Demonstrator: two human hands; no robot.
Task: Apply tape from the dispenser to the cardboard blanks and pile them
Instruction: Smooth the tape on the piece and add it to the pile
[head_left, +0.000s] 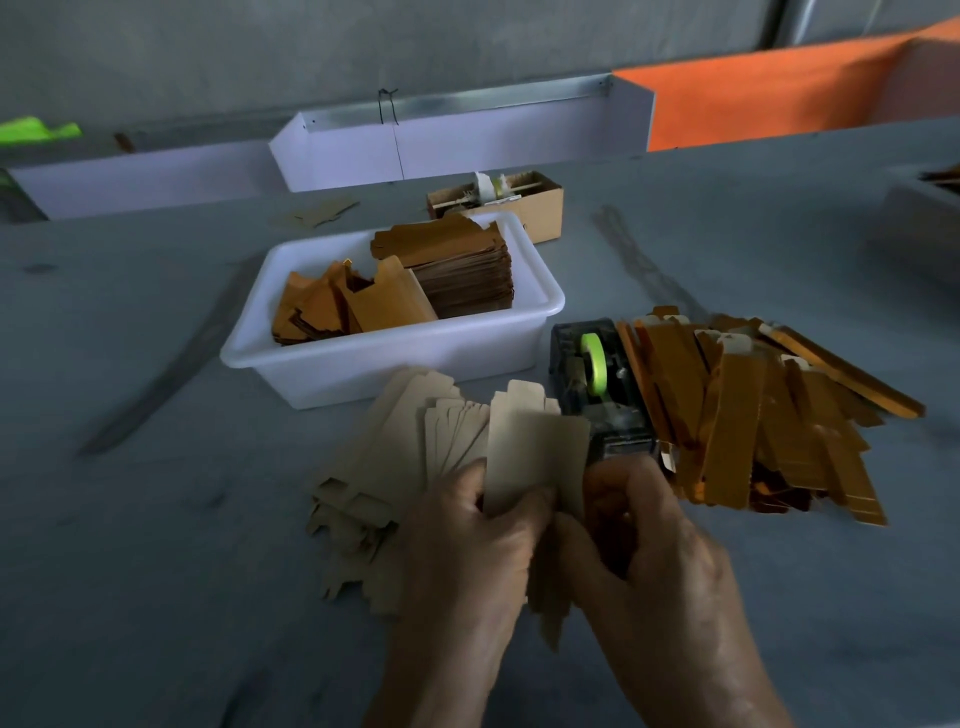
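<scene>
My L hand (467, 525) & R hand (660, 535) both on one cardboard blank (535, 457), plain tan side up, held upright-ish just in front of the tape dispenser (602, 384). L fingers curled round blank's lower left edge, thumb on its face. R fingers curled at blank's right edge, right by dispenser's front end; can't tell if R is pinching tape or only the blank, blurry there. Blank's lower end pokes out below my hands.

Under/left of L hand: fanned pile of untaped blanks (395, 467), tan side up, lying flat on grey table (156, 519), some notched ends sticking out toward me.

Dispenser is black, w/ green tape roll (594, 364) standing on edge in its middle. Touching its right side: loose heap of finished blanks (753, 410), shiny gold side up, folded narrow, whitish tabs at far ends, lying criss-cross.

Behind the tan pile, left of dispenser: white plastic tub (395, 364) w/ more gold blanks (353, 306) leaning at left and a neat tall stack (462, 270) at right, tops above the rim.

Further back: small open cardboard box (540, 208) w/ bits inside, can't ID them. One stray blank (317, 214) flat on table left of it. Far edge: white trough (441, 140), orange panel (769, 98) to its right, grey wall behind
</scene>
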